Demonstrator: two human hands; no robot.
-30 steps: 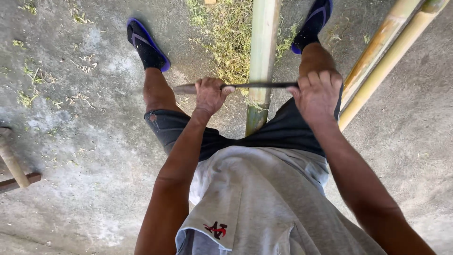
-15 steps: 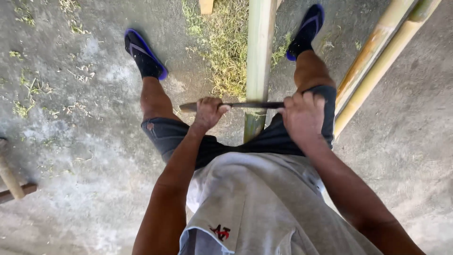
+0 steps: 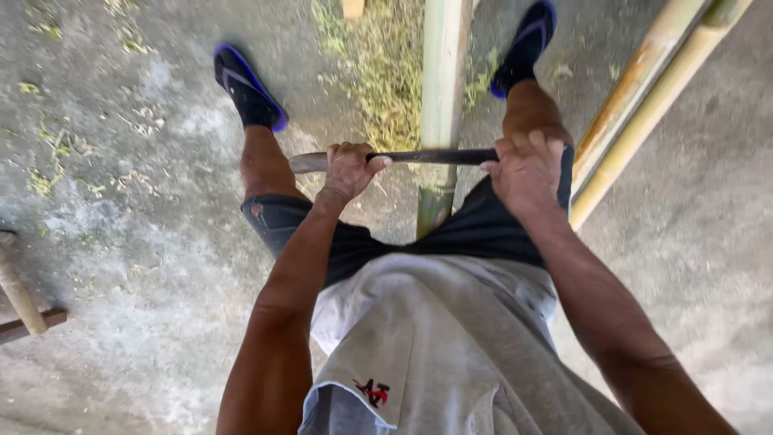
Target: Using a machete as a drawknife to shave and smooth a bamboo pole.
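A long dark blade (image 3: pixel 427 156) lies crosswise over a green-yellow bamboo pole (image 3: pixel 442 89) that runs between my legs. My left hand (image 3: pixel 350 169) grips the blade near its rounded tip, and my right hand (image 3: pixel 527 169) grips the other end by my right knee. The blade's edge rests on the pole's upper surface. The pole's near end disappears under my dark shorts.
Two more bamboo poles (image 3: pixel 644 105) lie slanted at the right. My feet in blue sandals (image 3: pixel 245 89) stand on concrete either side of the pole. Green shavings (image 3: pixel 378 72) litter the ground ahead. A wooden stick (image 3: pixel 20 298) lies at the left edge.
Both hands have drawn the blade along the pole toward my body. The view has shifted slightly, with the feet higher in frame.
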